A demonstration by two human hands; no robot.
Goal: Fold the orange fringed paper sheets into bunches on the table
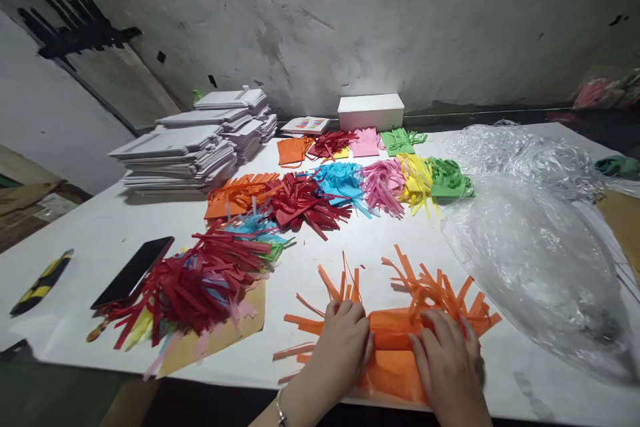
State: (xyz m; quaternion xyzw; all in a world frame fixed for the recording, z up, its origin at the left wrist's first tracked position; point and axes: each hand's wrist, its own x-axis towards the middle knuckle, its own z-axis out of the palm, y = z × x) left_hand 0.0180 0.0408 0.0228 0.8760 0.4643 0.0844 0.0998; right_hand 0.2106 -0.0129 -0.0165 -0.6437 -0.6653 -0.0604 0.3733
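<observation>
An orange fringed tissue paper point(393, 373) lies at the table's front edge, with a folded band across its middle and cut strips fanning out to both sides. My left hand point(344, 341) has its curled fingers closed on the left end of the band. On the right end, my right hand point(447, 355) grips the paper with bent fingers, thumb toward the middle. Part of the fringe is hidden under both hands. Left of them, a mixed pile of fringed tissue paper point(200, 287), mostly dark red, rests partly on a brown sheet point(220, 347).
Behind stand rows of coloured fringed bundles point(340, 183), stacks of white flat packs point(175, 153) and a white box point(371, 112). At right lie a clear plastic bag point(535, 267) and shiny shredded strips point(525, 150). A phone point(133, 273) and a yellow-black cutter point(43, 282) are at left.
</observation>
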